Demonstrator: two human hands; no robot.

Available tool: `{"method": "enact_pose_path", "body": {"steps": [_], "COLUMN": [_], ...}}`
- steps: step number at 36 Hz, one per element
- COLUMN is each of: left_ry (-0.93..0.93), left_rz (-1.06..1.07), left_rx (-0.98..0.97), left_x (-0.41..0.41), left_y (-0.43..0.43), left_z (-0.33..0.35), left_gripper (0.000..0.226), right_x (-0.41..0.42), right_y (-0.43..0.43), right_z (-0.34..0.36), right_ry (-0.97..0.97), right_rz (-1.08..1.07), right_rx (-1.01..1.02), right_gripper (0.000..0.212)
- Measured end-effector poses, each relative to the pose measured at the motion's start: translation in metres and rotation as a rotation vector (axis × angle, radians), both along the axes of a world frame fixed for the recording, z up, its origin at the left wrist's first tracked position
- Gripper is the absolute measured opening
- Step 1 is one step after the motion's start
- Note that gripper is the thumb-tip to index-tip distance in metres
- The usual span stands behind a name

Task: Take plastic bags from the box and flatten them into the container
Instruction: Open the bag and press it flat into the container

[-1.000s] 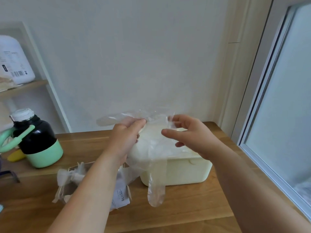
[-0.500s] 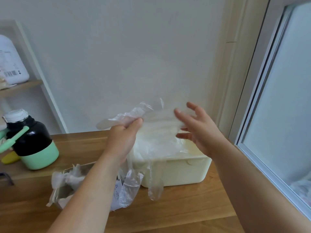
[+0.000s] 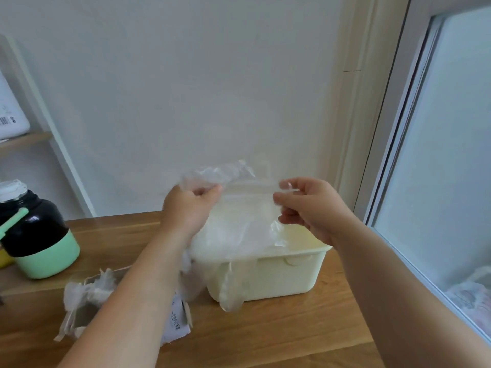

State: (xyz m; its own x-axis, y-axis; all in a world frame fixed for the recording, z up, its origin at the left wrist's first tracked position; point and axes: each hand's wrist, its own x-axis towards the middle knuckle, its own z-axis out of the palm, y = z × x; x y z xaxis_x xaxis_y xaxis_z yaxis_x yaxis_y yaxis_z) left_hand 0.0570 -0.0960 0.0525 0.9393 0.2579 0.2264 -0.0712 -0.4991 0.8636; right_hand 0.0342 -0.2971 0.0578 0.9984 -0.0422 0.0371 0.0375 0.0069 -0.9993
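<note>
Both hands now have the thin clear plastic bag [image 3: 244,224], and that is the change I note: half a second ago my right hand [image 3: 310,208] was spread open beside the film, and now its thumb and forefinger pinch the bag's top right corner. My left hand [image 3: 190,208] grips the top left corner as before, with a crumpled tuft of film sticking up above its knuckles. Between the two pinches the top edge is drawn into a fairly straight line, where earlier it sagged in a bunch. The bag hangs over the open pale cream rectangular plastic container [image 3: 279,277], its body draped onto the whitish film already heaped inside, and one handle loop trails down over the near wall. The torn brown cardboard box [image 3: 77,318], with more bags poking out, lies near left on the wooden table [image 3: 265,338], partly hidden by my left forearm. I judge the bag is now spread enough to lower and press flat into the container; the trailing loop will probably need tucking in first.
</note>
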Motion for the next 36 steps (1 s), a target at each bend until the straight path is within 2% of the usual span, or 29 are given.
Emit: {"method": "enact_pose_path", "body": {"steps": [2,3,4,7,8,9,12,14,16,19,22,24,26,28,32,36], "left_ry": [-0.050,-0.101,-0.170,-0.470,-0.536,-0.525,-0.212,0.087,0.305,0.440,0.505,0.533,0.550,0.566,0.643,0.676], "left_rz": [0.169,0.216,0.248,0.212,0.131,0.016,-0.320,-0.447,-0.533,-0.606,-0.648,-0.664,-0.674,-0.684,-0.714,-0.752], "left_rx": [0.105,0.120,0.129,0.306,0.387,0.458,0.670,0.847,0.909,0.925,0.946,0.989,1.033,1.054,1.107,1.141], "left_x": [0.000,-0.003,-0.009,-0.019,-0.019,-0.019,-0.013,-0.006,0.001,0.012,0.021,0.025,0.029,0.032,0.036,0.041], "left_y": [0.001,0.000,-0.001,-0.007,-0.009,-0.012,-0.016,-0.018,-0.020,-0.026,-0.035,-0.039,-0.041,-0.042,-0.044,-0.044], "left_z": [0.000,0.001,0.002,-0.004,-0.007,-0.009,-0.012,-0.016,-0.020,-0.027,-0.032,-0.036,-0.040,-0.044,-0.047,-0.050], "left_gripper": [0.071,0.085,0.089,0.071,0.061,0.052,0.043,0.054,0.062,0.064,0.065,0.064,0.062,0.057,0.050,0.047], "right_x": [0.002,0.004,0.006,0.010,0.010,0.011,0.015,0.017,0.019,0.020,0.020,0.025,0.032,0.040,0.053,0.058], "right_y": [-0.002,-0.003,-0.003,-0.003,-0.003,-0.002,-0.005,-0.009,-0.014,-0.016,-0.012,-0.010,-0.006,-0.002,0.002,0.004], "right_z": [-0.001,-0.003,-0.006,-0.014,-0.017,-0.021,-0.027,-0.029,-0.030,-0.031,-0.028,-0.027,-0.029,-0.036,-0.047,-0.048], "right_ry": [0.014,0.022,0.029,0.075,0.099,0.126,0.181,0.187,0.151,0.010,-0.222,-0.226,-0.077,0.106,0.354,0.393], "right_rz": [-0.060,-0.090,-0.115,-0.174,-0.185,-0.192,-0.204,-0.195,-0.169,-0.117,-0.002,0.142,0.280,0.408,0.588,0.636], "right_rx": [0.072,0.105,0.133,0.157,0.142,0.110,-0.078,-0.251,-0.525,-1.017,-1.300,-1.353,-1.301,-1.278,-1.444,-1.475], "right_gripper": [0.032,0.034,0.037,0.049,0.052,0.055,0.057,0.061,0.069,0.078,0.071,0.063,0.059,0.063,0.073,0.071]}}
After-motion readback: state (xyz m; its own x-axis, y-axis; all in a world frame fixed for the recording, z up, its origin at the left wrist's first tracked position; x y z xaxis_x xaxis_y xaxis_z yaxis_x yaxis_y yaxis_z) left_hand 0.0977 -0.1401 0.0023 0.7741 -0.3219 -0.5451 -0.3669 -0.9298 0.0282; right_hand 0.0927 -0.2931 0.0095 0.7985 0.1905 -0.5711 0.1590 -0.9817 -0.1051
